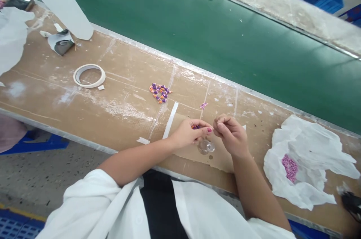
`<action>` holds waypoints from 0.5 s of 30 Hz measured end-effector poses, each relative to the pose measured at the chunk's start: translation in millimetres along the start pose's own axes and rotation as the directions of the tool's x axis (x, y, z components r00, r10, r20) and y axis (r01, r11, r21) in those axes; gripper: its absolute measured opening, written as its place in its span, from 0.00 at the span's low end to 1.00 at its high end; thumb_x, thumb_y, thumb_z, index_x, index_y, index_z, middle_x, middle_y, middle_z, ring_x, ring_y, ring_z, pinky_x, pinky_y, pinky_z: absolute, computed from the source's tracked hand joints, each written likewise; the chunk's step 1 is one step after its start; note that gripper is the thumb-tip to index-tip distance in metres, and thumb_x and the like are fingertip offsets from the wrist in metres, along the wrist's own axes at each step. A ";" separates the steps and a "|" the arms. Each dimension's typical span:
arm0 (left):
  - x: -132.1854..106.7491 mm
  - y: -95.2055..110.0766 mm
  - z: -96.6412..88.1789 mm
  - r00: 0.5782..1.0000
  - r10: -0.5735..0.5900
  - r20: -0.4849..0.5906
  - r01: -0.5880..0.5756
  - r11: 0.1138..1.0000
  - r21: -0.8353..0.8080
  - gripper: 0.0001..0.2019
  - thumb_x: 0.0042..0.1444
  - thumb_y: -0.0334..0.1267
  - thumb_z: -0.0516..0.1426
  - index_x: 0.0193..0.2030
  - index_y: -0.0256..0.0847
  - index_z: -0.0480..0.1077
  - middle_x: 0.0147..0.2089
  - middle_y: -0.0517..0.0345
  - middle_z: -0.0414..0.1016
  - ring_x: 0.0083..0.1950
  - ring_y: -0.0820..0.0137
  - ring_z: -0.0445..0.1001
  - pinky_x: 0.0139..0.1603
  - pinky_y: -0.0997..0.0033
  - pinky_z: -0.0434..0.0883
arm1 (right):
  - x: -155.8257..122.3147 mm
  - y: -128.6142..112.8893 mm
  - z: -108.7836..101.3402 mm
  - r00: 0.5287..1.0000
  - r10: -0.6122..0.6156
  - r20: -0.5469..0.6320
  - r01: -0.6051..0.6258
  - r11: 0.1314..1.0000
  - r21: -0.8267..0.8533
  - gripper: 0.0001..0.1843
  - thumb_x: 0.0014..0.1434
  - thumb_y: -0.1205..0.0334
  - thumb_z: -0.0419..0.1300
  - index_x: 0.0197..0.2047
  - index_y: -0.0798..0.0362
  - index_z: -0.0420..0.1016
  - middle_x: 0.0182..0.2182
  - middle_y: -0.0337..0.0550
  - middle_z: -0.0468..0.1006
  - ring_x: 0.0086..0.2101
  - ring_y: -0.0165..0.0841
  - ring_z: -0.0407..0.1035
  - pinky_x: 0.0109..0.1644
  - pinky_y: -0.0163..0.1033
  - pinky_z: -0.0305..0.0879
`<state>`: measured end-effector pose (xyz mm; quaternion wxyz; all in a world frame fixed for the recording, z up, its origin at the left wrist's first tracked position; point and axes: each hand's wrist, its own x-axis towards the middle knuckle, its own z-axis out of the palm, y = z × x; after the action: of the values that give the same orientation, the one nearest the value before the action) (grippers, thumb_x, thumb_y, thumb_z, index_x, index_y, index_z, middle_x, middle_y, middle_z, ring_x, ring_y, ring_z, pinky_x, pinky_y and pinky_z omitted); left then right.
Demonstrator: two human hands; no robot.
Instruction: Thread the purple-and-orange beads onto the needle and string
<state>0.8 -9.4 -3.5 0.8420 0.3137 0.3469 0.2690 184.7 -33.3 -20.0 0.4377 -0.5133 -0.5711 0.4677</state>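
My left hand point(194, 132) is closed, thumb and forefinger pinched, with a small purple-and-orange piece point(195, 127) showing in the gap between them. Close beside it, my right hand point(231, 134) is pinched too, its fingertips almost meeting the left ones. Whatever lies between the right fingertips is too small to make out. Just below the hands sits a small clear round container point(206, 147) on a cardboard sheet point(217, 158). Beyond the hands lie a cluster of purple-and-orange pieces point(160, 93) and a little heap of tiny pink pieces point(203, 105).
A roll of tape point(89, 76) lies left, near a large white plastic bottle point(60, 6) and a crumpled wrapper point(61, 42). At right, a white plastic bag point(310, 156) carries more pink pieces point(290, 168). A green belt point(180, 24) runs along the table's far edge.
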 end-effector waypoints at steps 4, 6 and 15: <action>-8.9 1.4 7.0 0.998 0.024 0.052 -0.030 0.992 0.123 0.22 0.41 0.55 0.66 0.29 0.35 0.73 0.16 0.67 0.58 0.20 0.82 0.56 0.21 0.77 0.53 | -22.8 -19.4 9.1 0.996 -0.094 0.004 0.094 0.995 -0.032 0.09 0.65 0.54 0.57 0.35 0.49 0.67 0.29 0.40 0.65 0.27 0.30 0.62 0.24 0.35 0.59; -12.5 2.8 10.1 0.998 0.034 0.060 -0.043 0.986 0.163 0.21 0.43 0.55 0.65 0.29 0.35 0.73 0.18 0.66 0.61 0.21 0.82 0.57 0.22 0.77 0.55 | -28.7 -25.7 9.2 0.984 -0.175 0.019 0.176 0.978 -0.111 0.07 0.66 0.57 0.57 0.36 0.48 0.68 0.28 0.41 0.66 0.29 0.32 0.65 0.27 0.36 0.63; -14.5 4.1 8.2 0.983 0.010 0.185 -0.065 0.954 0.293 0.21 0.47 0.53 0.64 0.31 0.33 0.74 0.24 0.62 0.67 0.23 0.82 0.60 0.24 0.77 0.59 | -38.6 -42.6 1.8 0.856 -0.493 0.156 0.508 0.749 -0.424 0.11 0.61 0.75 0.58 0.44 0.51 0.69 0.32 0.43 0.71 0.32 0.32 0.68 0.29 0.38 0.64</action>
<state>-2.9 -19.3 10.1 0.8079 0.4668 0.2992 0.1999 178.9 -73.4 20.8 0.4057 -0.4206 -0.7873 0.1966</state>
